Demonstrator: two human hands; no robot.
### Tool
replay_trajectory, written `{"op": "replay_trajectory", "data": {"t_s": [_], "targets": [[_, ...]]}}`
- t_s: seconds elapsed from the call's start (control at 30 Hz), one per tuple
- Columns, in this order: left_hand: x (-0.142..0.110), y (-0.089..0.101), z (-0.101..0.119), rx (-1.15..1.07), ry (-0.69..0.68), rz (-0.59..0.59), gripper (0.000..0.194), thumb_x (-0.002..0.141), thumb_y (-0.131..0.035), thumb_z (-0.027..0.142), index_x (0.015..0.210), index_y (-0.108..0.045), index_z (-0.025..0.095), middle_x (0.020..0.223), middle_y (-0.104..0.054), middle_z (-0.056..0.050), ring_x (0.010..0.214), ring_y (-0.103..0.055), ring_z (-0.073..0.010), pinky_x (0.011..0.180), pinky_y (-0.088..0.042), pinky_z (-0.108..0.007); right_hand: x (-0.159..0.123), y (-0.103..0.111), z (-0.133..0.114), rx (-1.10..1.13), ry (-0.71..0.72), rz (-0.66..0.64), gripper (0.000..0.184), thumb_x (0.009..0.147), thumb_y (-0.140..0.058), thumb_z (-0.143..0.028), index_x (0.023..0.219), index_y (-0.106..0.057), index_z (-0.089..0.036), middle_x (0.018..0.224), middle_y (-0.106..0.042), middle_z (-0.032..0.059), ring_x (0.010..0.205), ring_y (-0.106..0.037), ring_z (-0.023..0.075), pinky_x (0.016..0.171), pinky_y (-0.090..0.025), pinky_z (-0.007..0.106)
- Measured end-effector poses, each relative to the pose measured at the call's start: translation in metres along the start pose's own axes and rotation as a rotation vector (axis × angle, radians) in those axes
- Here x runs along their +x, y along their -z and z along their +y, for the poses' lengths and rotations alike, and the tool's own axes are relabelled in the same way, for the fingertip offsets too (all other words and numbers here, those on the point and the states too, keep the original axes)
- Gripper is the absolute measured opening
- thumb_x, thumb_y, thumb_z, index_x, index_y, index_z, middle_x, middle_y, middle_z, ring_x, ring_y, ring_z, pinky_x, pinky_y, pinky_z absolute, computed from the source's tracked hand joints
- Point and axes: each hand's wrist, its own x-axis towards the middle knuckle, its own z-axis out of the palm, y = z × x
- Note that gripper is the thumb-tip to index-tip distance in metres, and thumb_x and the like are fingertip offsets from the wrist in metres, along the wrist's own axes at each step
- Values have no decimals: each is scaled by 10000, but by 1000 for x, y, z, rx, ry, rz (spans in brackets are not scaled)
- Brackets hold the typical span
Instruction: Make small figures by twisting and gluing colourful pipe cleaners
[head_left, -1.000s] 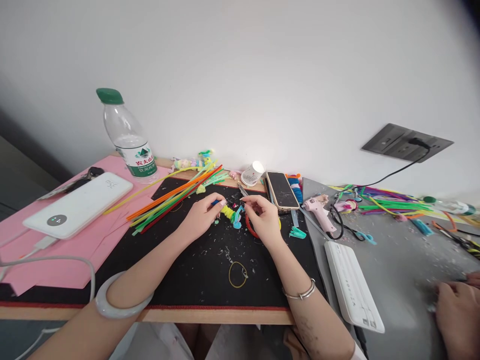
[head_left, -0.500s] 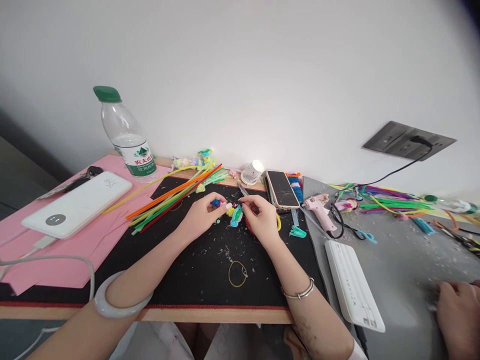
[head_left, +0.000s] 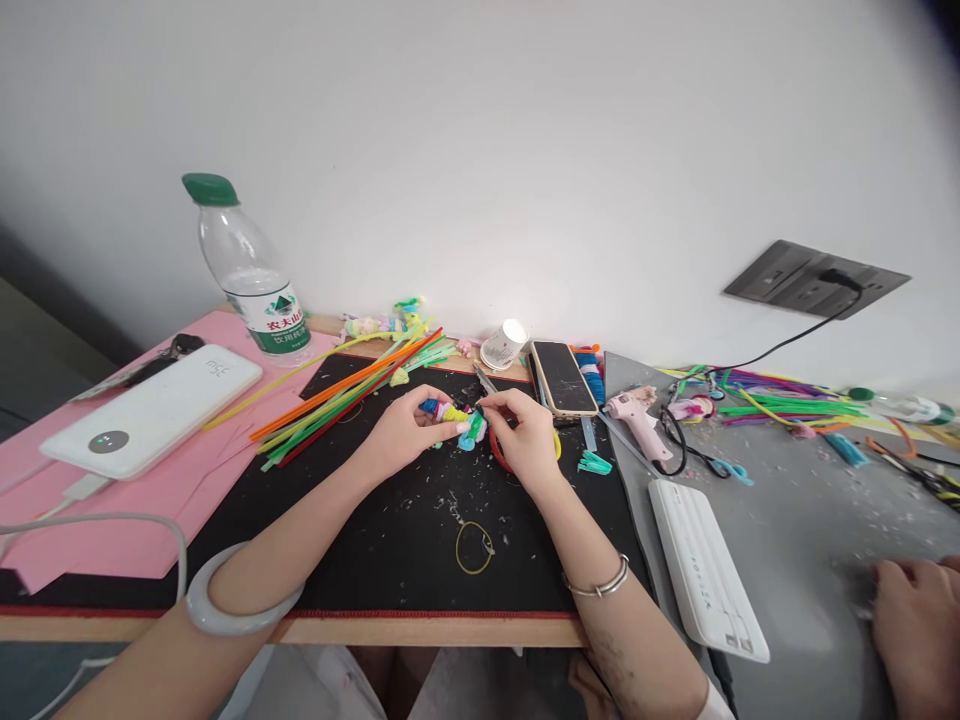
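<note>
Above the black mat (head_left: pixel 405 550), a small multicoloured pipe-cleaner figure (head_left: pixel 453 413) is held between my two hands. My left hand (head_left: pixel 405 432) pinches it by its blue and yellow part, thumb towards me. At the green and light-blue end, my right hand (head_left: pixel 525 437) has thumb and forefinger closed together on the figure's edge; the exact contact is too small to make out. Scissors with a red handle loop (head_left: pixel 498 452) lie partly hidden beneath my right hand. Left of my left hand is a bundle of green, orange and yellow pipe cleaners (head_left: pixel 352 395).
A water bottle (head_left: pixel 259 280) and white power bank (head_left: pixel 150 400) stand left on pink sheets. Behind my hands are a paper cup (head_left: pixel 504 344) and a phone (head_left: pixel 565 378). Rightward lie a pink glue gun (head_left: pixel 640 420), another power bank (head_left: pixel 705 570) and another person's hand (head_left: pixel 919 625).
My left thumb has shifted right along the figure, uncovering more of its yellow part. The figure has turned slightly between my fingers. My right hand stays nearly in place.
</note>
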Motion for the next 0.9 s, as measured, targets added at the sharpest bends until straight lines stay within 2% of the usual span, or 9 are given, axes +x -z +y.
{"op": "replay_trajectory", "data": {"t_s": [0.2,0.33,0.47,0.6,0.77,0.9], "targets": [[0,1,1,-58,20,-18,450,608,-772,390,946,-559,184,826,-638,-15,749,-617,-171,673,-481,-294,2,4,1,65,-19,-29,119,817,-569,-207,798,-686,-211,803,-683,38,742,-626,174,695,-485,292],[-1,1,2,-135,24,-33,416,628,-762,402,928,-576,183,770,-603,11,655,-564,-127,611,-438,-258,4,6,3,160,-98,-58,142,832,-555,-256,828,-688,-207,824,-684,40,757,-622,178,680,-481,286],[-3,3,4,-422,161,-156,353,671,-744,382,898,-568,176,649,-478,57,503,-404,-54,528,-368,-216,4,7,-1,323,-187,-108,205,843,-540,-333,893,-686,-198,836,-682,46,738,-608,173,618,-468,266],[-4,5,6,-681,299,-262,255,700,-736,314,797,-556,161,624,-392,68,465,-286,-21,509,-349,-186,4,6,-6,452,-257,-125,215,809,-583,-365,888,-674,-187,768,-656,32,689,-578,156,575,-443,246],[-3,7,8,-798,426,-281,231,734,-701,325,719,-532,169,623,-379,55,439,-226,-19,477,-347,-194,4,3,-6,470,-268,-87,213,791,-602,-388,802,-644,-179,739,-622,19,670,-538,138,589,-436,240],[-2,7,8,-867,501,-307,204,797,-640,366,758,-563,182,639,-411,38,439,-260,-25,509,-381,-213,3,-1,-6,477,-267,-31,241,786,-608,-416,798,-634,-177,686,-588,3,620,-506,122,559,-421,230]]}}
